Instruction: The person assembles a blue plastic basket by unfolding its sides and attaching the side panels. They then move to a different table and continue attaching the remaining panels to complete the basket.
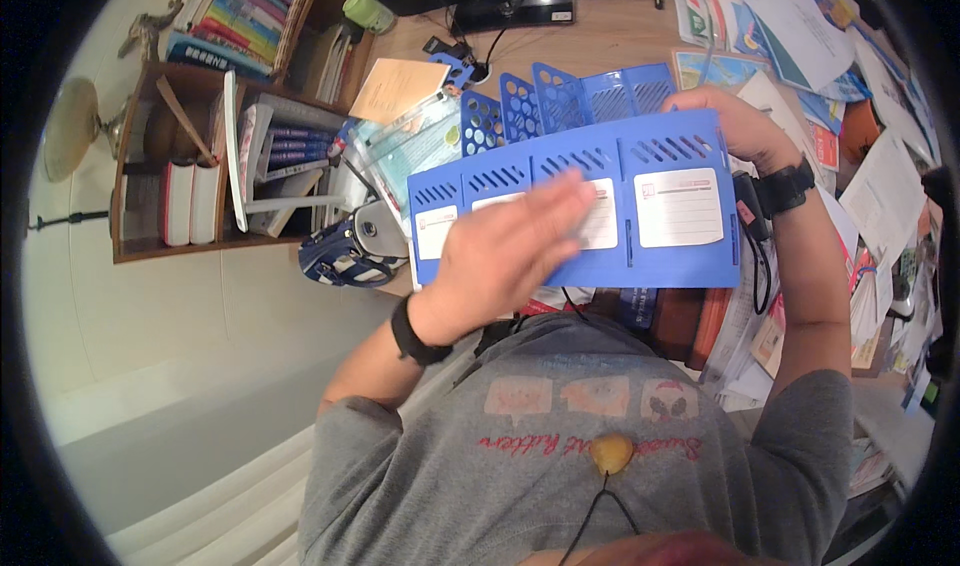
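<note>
Blue plastic file rack (680, 136) with white rectangular labels (678, 206) on front

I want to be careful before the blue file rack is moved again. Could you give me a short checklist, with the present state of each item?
1. Right hand grips the far end of the blue file rack: ok.
2. Left hand lies flat on the rack's front, fingers over a white label, not gripping: not ok for carrying.
3. Rack compartments free of papers: cannot tell, though none show.
4. Desk has free space for the rack: not ok, papers cover much of it.
5. Black cable hanging under the right wrist, clear of the rack: cannot tell.
</note>
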A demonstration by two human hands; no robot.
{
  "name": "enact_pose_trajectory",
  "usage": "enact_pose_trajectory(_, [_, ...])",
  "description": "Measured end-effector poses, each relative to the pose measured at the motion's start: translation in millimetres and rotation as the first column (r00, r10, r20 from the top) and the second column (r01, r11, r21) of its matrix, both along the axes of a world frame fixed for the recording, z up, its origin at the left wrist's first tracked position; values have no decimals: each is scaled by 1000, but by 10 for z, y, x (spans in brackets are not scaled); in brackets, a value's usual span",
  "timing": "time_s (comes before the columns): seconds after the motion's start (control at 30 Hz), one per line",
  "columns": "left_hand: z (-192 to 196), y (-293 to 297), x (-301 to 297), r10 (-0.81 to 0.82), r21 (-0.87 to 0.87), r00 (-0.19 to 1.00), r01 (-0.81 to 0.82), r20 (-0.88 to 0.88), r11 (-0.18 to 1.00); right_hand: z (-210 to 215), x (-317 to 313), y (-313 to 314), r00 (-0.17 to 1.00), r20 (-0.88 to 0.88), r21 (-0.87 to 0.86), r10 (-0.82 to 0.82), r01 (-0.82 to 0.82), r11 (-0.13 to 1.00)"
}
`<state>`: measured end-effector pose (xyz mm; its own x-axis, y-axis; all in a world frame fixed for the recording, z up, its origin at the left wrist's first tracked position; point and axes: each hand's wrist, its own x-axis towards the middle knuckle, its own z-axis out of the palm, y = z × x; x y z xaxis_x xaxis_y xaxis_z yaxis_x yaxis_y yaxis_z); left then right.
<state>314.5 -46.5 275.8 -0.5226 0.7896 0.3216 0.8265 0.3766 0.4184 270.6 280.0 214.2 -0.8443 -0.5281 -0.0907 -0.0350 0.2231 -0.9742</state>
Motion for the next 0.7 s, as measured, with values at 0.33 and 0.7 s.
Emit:
enact_pose_trajectory(0.33, [-14, 132, -575, 82, -153, 953, -38, 290, 987, -8, -111, -185, 990, -61, -128, 124, -131, 983])
enact_pose_trajectory(0.7, [64, 286, -602, 96, -99, 875, -56, 474, 994, -33, -18, -253, 963, 249, -239, 107, -46, 970])
